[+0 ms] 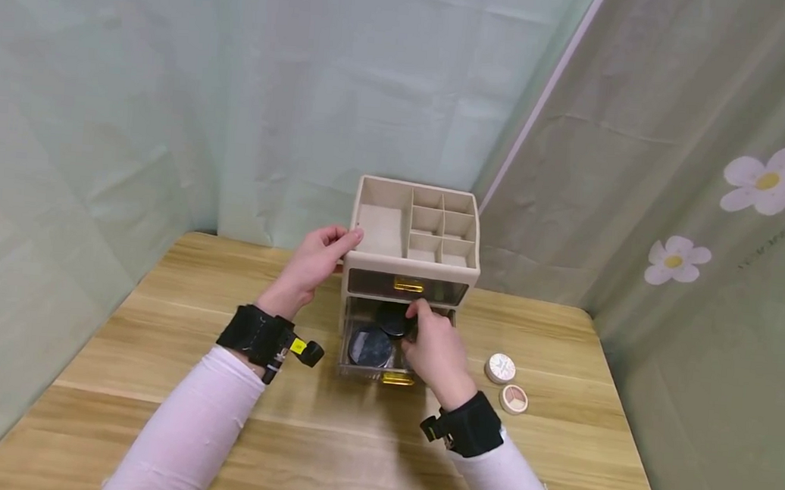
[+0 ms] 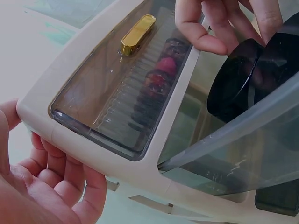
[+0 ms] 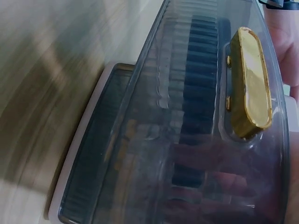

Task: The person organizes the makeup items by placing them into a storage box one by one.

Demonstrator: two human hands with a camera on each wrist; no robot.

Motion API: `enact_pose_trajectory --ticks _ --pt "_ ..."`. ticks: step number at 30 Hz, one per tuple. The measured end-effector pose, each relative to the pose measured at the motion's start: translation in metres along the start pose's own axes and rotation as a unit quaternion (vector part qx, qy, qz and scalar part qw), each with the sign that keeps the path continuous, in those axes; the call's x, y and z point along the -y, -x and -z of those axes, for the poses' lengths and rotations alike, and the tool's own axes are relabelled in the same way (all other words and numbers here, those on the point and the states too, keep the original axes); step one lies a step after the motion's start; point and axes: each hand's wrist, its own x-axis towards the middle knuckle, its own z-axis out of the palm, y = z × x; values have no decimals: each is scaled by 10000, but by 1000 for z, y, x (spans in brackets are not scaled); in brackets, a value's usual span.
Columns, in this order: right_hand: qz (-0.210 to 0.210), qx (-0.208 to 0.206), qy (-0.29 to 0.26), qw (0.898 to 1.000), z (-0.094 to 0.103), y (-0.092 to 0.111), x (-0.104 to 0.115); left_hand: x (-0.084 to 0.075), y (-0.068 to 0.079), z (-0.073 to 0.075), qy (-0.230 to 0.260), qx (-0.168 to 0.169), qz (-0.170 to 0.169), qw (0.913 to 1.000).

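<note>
A cream makeup organizer (image 1: 414, 263) with a divided top stands on the table. My left hand (image 1: 319, 259) grips its upper left side, thumb on the top rim; in the left wrist view its fingers (image 2: 70, 177) curl against the side. Below the closed upper drawer (image 1: 376, 283), a clear drawer (image 1: 349, 369) with a gold handle (image 3: 252, 84) is pulled out. Inside lie a round black compact (image 1: 369, 347) and, farther back, another black compact (image 1: 392, 321). My right hand (image 1: 436, 347) reaches into this drawer, its thumb and fingers pinching the edge of a black compact (image 2: 233, 79).
Right of the organizer, a white round case (image 1: 500, 368) and a small round palette with several pans (image 1: 514, 399) lie on the wooden table (image 1: 282, 450). A lower drawer (image 3: 93, 154) sits beneath the pulled-out one. Curtains (image 1: 347, 105) hang behind and beside the table.
</note>
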Motion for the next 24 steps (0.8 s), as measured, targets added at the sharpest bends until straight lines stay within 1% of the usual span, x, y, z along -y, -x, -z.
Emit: enact_pose_trajectory --ticks 3,7,11,14,17,20,22,24 --pt "157 -222 -135 9995 -1 5 -3 2 0 0 1 4 30 10000" --pt "387 -698 -547 9953 -1 16 -6 3 0 0 59 20 47 10000" --pt "596 -1143 -1014 9865 0 26 -10 1 1 1 95 11 -1 10000" --pt "657 -1411 -1589 9749 3 32 -13 0 1 1 57 -36 -12 10000" --pt "544 -1758 -2242 9570 7 40 -15 -1 2 1 9 -75 -6 10000" --pt "226 -2145 -2859 9337 10 51 -19 -1 1 0 -6 -118 -3 9999" --pt "-105 -2328 -3342 9132 11 61 -21 0 1 0 -9 -136 -8 9999" --pt "-531 -2418 -3830 8900 12 71 -23 1 0 -1 -10 -138 -17 9999"
